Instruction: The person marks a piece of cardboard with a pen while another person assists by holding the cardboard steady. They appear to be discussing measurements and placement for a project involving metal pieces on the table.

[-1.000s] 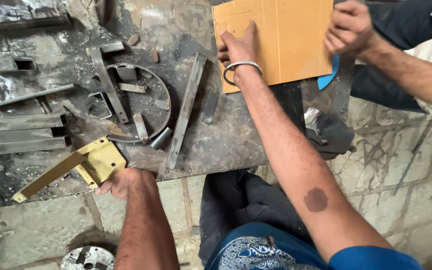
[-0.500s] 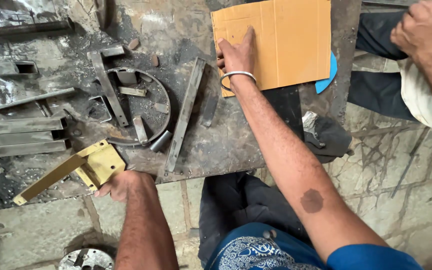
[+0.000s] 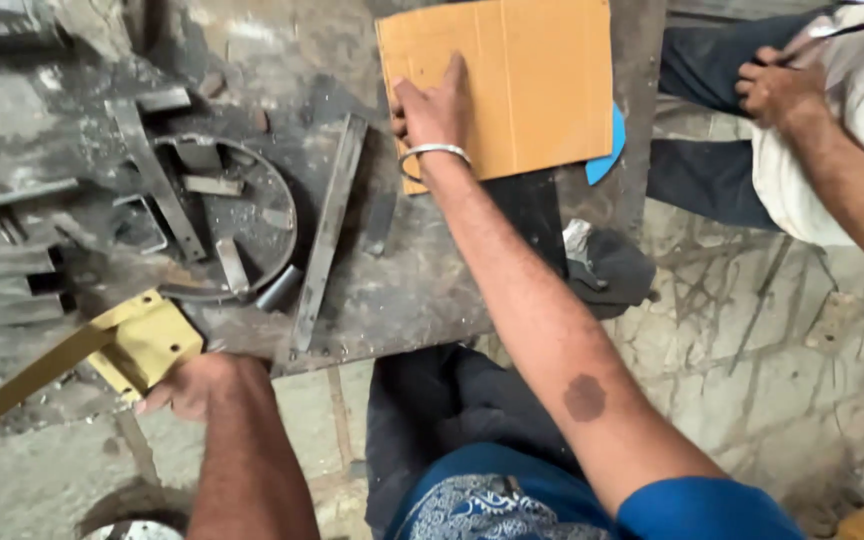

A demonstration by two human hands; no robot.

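Head view: the cardboard sheet [image 3: 522, 85] lies flat on the far part of the dark metal worktable [image 3: 422, 290], and the right hand [image 3: 434, 108] presses on its left edge, fingers stretched out and gripping nothing. A second ago another person's hand [image 3: 777, 90] held the sheet's right corner; that hand is now off it, resting on the person's dark trousers well to the right. The sheet is plain brown, rectangular, with fold creases; a blue disc [image 3: 607, 150] peeks out under its right edge. The left hand [image 3: 197, 385], loosely curled, rests at the table's near edge, touching the yellow metal bracket [image 3: 137, 345]; it has not moved. Grey steel strips and a curved ring [image 3: 252, 230] lie between.
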